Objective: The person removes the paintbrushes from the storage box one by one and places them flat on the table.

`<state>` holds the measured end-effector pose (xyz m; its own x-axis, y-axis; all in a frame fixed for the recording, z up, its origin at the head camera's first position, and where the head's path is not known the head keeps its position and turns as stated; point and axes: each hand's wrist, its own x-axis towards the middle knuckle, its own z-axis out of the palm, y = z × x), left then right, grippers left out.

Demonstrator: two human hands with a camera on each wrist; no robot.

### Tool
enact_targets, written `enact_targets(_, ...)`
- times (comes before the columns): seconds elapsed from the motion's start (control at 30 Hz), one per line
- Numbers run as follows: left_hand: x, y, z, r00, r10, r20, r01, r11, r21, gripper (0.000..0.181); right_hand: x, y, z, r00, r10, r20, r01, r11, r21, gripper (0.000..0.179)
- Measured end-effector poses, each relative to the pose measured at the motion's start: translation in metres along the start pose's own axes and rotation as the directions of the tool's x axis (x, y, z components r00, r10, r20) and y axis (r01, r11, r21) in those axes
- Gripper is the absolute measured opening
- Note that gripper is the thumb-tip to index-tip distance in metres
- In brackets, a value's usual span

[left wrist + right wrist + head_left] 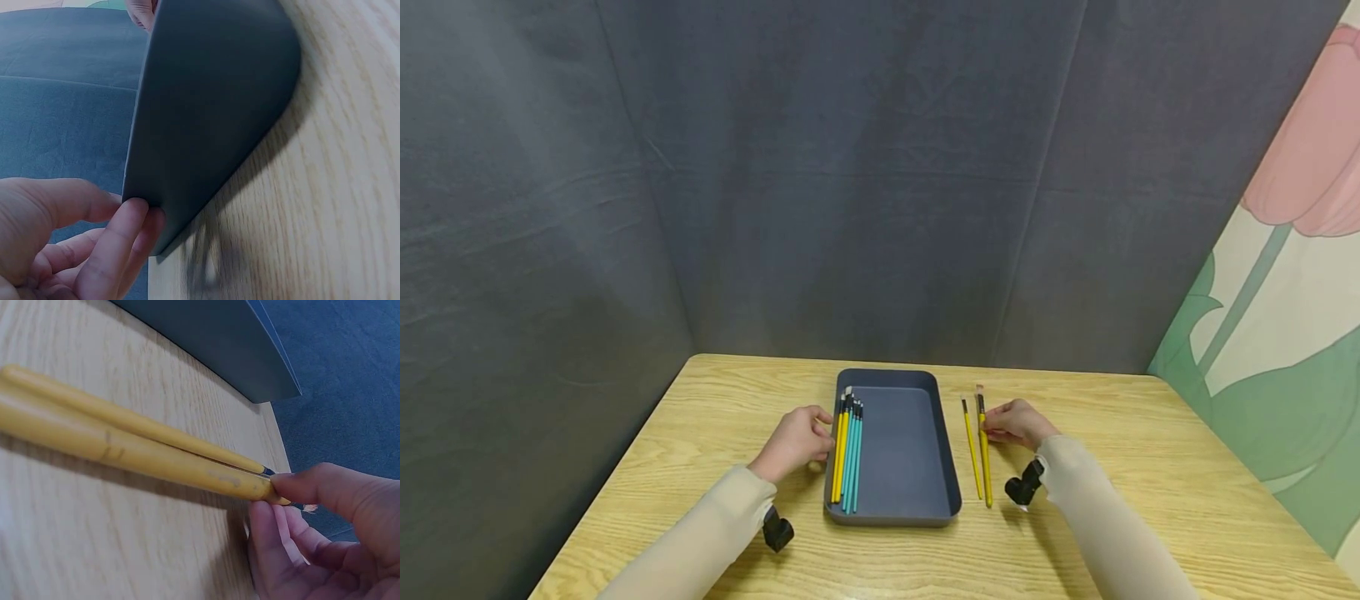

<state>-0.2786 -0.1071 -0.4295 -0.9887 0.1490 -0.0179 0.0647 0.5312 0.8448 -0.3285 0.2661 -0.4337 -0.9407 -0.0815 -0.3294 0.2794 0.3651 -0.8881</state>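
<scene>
My left hand [796, 437] is at the left side of a dark grey tray [902, 450], thumb at the rim and fingertips against the outer wall, pinching it in the left wrist view. Inside the tray, along its left side, lie yellow paintbrushes [840, 458] and several teal paintbrushes [854, 462], bristles pointing away from me. To the right of the tray, my right hand [1017, 422] pinches a thick yellow paintbrush [169, 459] near its bristle end, between thumb and fingers. A thinner yellow paintbrush [972, 450] lies just left of it on the table.
Everything stands on a light wood-grain table [745, 392]. Dark grey cloth [865, 208] hangs behind the table and on the left. At the right is a wall painted with a pink tulip [1307, 150]. Each wrist carries a small black camera.
</scene>
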Motion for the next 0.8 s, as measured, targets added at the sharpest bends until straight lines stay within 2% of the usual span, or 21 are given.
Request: enact_targets(0.8,-0.0023,0.0031,-0.0008,1.000,-0.002,0.009,0.002,1.000,0.010,0.034,0.0023,0.0016,0.0035,1.000,0.014,0.000,-0.014,1.000,-0.004,0.027)
